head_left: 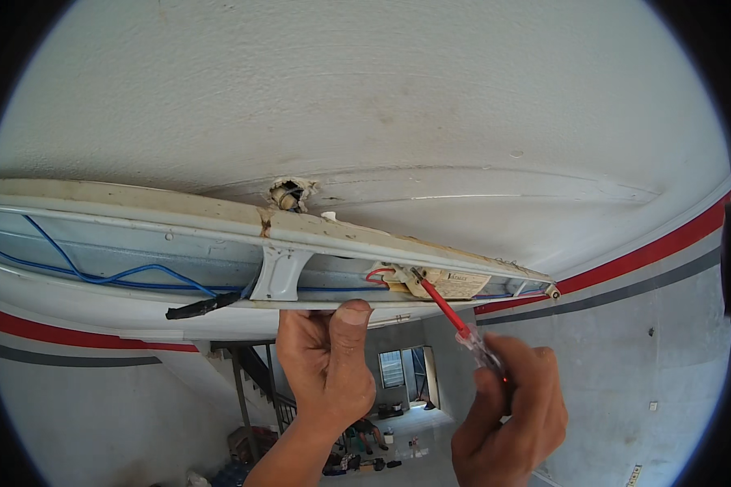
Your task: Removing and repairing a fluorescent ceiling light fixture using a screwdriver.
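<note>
A long white fluorescent light fixture (158,243), its channel exposed, runs along the ceiling. My left hand (326,369) grips its lower edge beside a white bracket (282,274), thumb up and fingers curled. A red-shafted tester screwdriver (445,308) with a clear handle is held in my right hand (516,410). Its tip meets the wiring at the near end of a pale, labelled ballast (455,284). A small red-orange glow shows in the handle. Blue wires (97,278) lie along the channel, and a black-taped wire bundle (203,306) hangs over the edge.
Above the fixture, a ragged hole (288,195) opens in the white ceiling (382,97). Walls with red and grey stripes curve at both sides. Far below are a staircase (260,377), a doorway (420,377), a seated person (371,436) and several things on the floor.
</note>
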Demonstrator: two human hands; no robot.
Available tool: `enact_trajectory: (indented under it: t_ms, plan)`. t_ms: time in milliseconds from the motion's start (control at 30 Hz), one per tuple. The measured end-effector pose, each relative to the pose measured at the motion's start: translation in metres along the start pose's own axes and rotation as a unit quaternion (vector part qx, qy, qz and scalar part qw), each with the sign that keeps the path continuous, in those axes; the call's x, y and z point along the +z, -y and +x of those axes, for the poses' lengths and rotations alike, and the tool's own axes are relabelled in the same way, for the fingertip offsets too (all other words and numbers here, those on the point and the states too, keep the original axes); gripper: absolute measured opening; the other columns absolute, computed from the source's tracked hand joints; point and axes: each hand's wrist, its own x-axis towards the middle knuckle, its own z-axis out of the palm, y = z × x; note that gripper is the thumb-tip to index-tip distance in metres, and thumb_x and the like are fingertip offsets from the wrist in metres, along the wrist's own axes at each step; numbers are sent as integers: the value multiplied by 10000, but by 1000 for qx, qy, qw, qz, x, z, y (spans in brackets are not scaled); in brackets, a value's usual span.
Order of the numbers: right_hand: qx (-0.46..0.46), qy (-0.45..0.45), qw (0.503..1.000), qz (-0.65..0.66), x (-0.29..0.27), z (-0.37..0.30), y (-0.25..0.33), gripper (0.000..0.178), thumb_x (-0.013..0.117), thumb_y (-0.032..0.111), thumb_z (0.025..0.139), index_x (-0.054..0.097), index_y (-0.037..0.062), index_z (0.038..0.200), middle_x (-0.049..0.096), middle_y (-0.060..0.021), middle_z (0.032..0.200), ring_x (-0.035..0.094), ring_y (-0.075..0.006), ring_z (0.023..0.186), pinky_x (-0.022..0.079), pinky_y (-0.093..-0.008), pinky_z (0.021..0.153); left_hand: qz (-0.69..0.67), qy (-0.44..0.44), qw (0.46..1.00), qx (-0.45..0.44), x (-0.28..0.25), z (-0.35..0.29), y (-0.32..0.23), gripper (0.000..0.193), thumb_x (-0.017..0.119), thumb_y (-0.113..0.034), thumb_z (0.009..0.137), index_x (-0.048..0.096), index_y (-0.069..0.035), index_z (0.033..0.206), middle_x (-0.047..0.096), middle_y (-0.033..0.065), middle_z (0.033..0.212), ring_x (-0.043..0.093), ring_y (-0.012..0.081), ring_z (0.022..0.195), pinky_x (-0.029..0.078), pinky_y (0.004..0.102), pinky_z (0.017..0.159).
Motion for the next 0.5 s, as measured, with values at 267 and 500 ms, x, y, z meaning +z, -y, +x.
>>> enact_trajectory:
  t_ms: [267,500]
  plan:
    - [-92,-35,995,0,1,0,0,275,622,-25,813,624,74,1069,571,-129,929,571,-248,758,468,-328,629,-1,-2,1000,2,-1,1,1,275,568,-128,911,458,42,1096,586,99,976,525,111,876,395,250,821]
    - [34,25,999,-28,1,5,5,209,633,68,848,596,60,1054,594,-127,874,567,-260,740,459,-350,606,-7,7,1000,-6,-2,1,-1,280,569,-137,914,454,44,1095,584,102,981,527,118,891,393,253,835]
